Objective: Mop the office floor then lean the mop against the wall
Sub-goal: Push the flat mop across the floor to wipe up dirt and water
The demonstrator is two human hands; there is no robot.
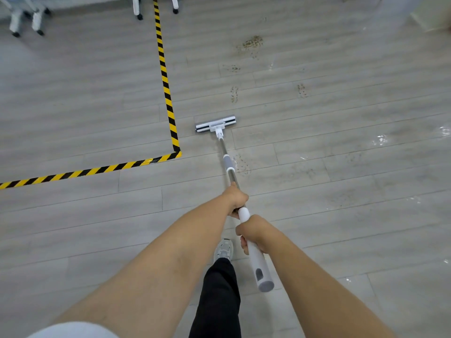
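A: As you go from the left, what do you count?

B: Four white legs [36, 20] on castors, cut off by the top edge. Then one striped tape [168, 101] with one corner.

A: And the mop?

B: One mop [216, 124], its head flat on the floor [73, 118] just right of the tape. One shoe [224, 250] shows. The left hand [235, 198] is wrapped round the metal shaft, and the right hand [252, 234] grips the white handle just behind it.

A: Further right?

B: At least five dirt marks [252, 42]; fainter ones are hard to make out. Several wet glints [379, 140] too.
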